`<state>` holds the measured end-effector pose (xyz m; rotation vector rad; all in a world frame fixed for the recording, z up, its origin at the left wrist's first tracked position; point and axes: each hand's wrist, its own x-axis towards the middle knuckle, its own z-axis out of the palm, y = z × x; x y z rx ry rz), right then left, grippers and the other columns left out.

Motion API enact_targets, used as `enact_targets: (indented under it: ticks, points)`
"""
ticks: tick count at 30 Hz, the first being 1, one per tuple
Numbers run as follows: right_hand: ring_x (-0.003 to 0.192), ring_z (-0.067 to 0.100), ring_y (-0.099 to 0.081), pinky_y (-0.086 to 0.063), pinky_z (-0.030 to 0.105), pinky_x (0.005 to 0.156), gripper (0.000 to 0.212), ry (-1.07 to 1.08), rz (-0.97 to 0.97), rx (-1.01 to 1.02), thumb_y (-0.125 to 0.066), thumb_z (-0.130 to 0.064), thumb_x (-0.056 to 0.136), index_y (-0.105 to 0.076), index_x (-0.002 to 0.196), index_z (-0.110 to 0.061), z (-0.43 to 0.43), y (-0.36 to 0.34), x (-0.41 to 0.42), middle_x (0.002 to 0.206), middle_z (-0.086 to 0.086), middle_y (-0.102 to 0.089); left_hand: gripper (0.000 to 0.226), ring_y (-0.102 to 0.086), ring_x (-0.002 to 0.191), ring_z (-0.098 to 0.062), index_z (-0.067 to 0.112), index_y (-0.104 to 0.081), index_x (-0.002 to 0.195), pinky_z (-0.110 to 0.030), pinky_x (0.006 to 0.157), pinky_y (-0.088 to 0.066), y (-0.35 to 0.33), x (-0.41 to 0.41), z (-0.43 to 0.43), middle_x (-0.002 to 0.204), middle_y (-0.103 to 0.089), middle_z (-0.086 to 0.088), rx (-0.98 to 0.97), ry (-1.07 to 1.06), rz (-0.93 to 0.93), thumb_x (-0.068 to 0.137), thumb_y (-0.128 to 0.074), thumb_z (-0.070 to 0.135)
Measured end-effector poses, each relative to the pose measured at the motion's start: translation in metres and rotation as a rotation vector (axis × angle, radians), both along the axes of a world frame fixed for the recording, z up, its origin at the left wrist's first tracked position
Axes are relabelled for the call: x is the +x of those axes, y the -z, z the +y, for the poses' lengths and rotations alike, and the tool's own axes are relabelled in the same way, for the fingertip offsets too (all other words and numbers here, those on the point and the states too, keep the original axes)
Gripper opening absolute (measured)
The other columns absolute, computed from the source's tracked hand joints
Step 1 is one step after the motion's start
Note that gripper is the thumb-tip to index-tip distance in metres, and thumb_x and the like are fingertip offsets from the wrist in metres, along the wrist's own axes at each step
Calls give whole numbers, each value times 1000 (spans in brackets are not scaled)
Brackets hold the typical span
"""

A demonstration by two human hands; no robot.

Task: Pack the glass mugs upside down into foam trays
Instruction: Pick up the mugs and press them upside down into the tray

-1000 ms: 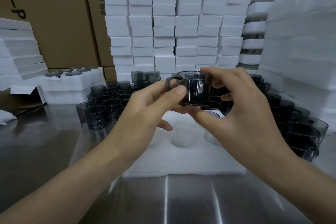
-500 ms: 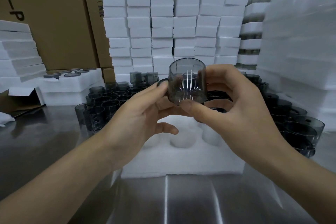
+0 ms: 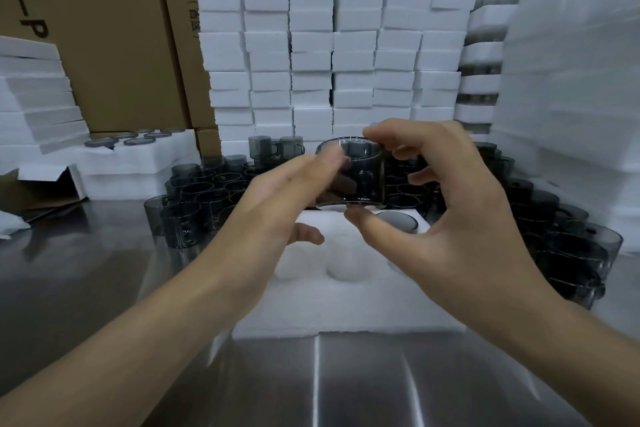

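Barely begun — one seated mug [image 3: 397, 222] rests base-up in the foam tray [image 3: 346, 315], the right hand [image 3: 460, 218] pinching the next mug [image 3: 360, 177] above empty pockets [image 3: 346, 263], the left hand [image 3: 273, 208] touching it straight-fingered.

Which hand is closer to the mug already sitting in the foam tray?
Right. The right hand has its thumb just left of the seated mug in this view; the left hand is farther left, against the held mug.
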<state>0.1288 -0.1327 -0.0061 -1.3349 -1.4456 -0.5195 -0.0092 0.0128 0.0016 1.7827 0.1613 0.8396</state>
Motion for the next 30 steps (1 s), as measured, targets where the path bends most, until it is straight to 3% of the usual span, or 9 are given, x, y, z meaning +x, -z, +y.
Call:
enact_targets:
  ticks: [5, 8, 12, 17, 21, 24, 27, 30]
  points:
    - [125, 12, -57, -46, 5, 84, 61, 15, 46, -8, -88, -35, 84, -60, 137, -33, -1, -2, -1, 127, -15, -62, 41, -70, 99, -4, 33, -84, 111, -30, 73, -50, 1, -2, 3, 114, -80, 5, -98, 86, -29, 84, -67, 59]
    - [125, 9, -60, -45, 4, 85, 55, -16, 116, -44, -85, -46, 81, -66, 131, -34, -1, -3, -2, 123, -16, -68, 47, -67, 97, -13, 22, -80, 123, -35, 75, -48, -1, -5, 4, 115, -79, -6, -221, 190, -43, 87, -61, 46]
    - [120, 6, -63, -46, 3, 81, 49, -34, 133, -52, -86, -43, 80, -69, 126, -35, -1, -4, -4, 118, -16, -71, 51, -66, 96, -18, 16, -73, 132, -31, 72, -53, -4, -7, 4, 115, -75, -10, -288, 232, -25, 91, -55, 40]
    - [118, 9, -63, -47, 3, 81, 55, 2, 112, -39, -88, -34, 78, -64, 128, -32, 0, -2, -2, 117, -13, -69, 47, -75, 102, -13, 31, -76, 124, -28, 74, -56, -3, -3, 4, 118, -79, 2, -166, 70, -6, 83, -76, 53]
    - [117, 8, -63, -43, 7, 90, 54, 42, 95, -100, -85, -24, 86, -62, 134, -33, 5, 1, 9, 116, -16, -68, 47, -76, 108, -10, 31, -73, 127, -33, 81, -56, 0, -1, 7, 114, -81, 5, -72, -78, -30, 84, -78, 49]
    - [114, 5, -66, -47, 13, 94, 46, 39, 131, -148, -70, -12, 93, -65, 133, -34, 7, 3, 19, 109, -20, -71, 57, -78, 105, -9, 31, -68, 133, -28, 81, -61, 2, 1, 14, 115, -81, 9, -17, -134, -67, 80, -88, 41]
    - [107, 2, -71, -55, 24, 91, 31, 14, 200, -148, -69, -21, 95, -74, 123, -32, 9, 4, 24, 103, -23, -76, 74, -76, 115, -11, 25, -61, 143, -21, 94, -59, 7, 2, 20, 126, -78, 9, 21, -93, -92, 75, -91, 31]
    - [92, 1, -75, -57, 18, 84, 15, 13, 233, -161, -77, -22, 96, -80, 108, -30, 11, 6, 27, 93, -22, -79, 70, -66, 132, -6, 26, -57, 149, -22, 100, -57, 11, 3, 25, 138, -72, 14, 165, -84, -56, 84, -85, 21]
